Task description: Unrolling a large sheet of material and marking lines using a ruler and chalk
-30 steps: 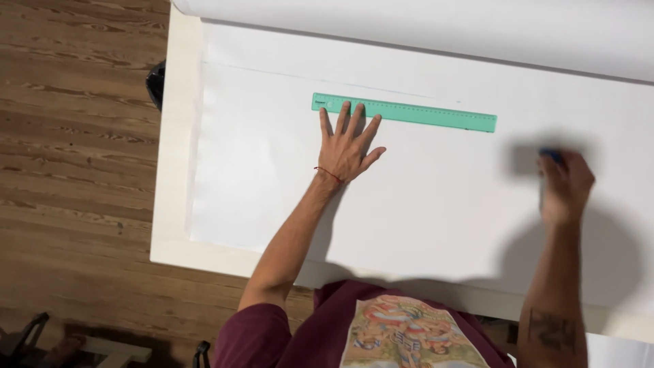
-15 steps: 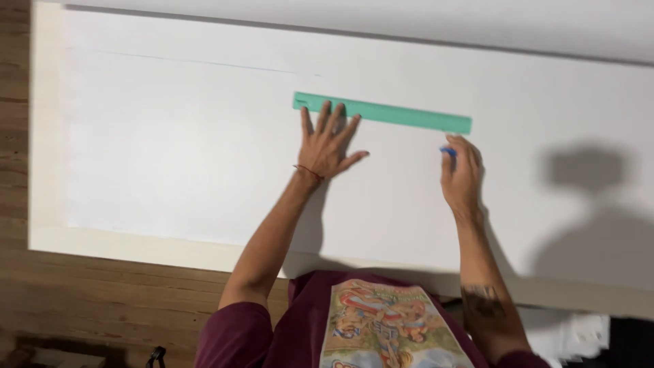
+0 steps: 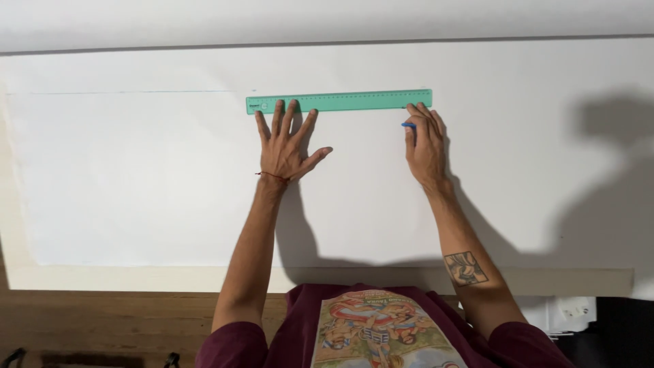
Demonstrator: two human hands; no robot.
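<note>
Your green ruler point(image 3: 339, 101) lies flat and level across the upper middle of the large white sheet point(image 3: 136, 177), its long edge running left to right. Your left hand point(image 3: 285, 146) is spread wide open, palm down on the sheet, with the fingertips pressing the ruler's left part and nothing gripped. Your right hand point(image 3: 426, 146) sits at the ruler's right end, fingers curled around a small blue pen or marker point(image 3: 408, 125), only its tip showing, just below the ruler's lower edge. A faint straight line point(image 3: 136, 92) runs along the sheet left of the ruler. The sheet covers a pale table point(image 3: 170, 278), with wooden floor point(image 3: 102, 327) beneath.
</note>
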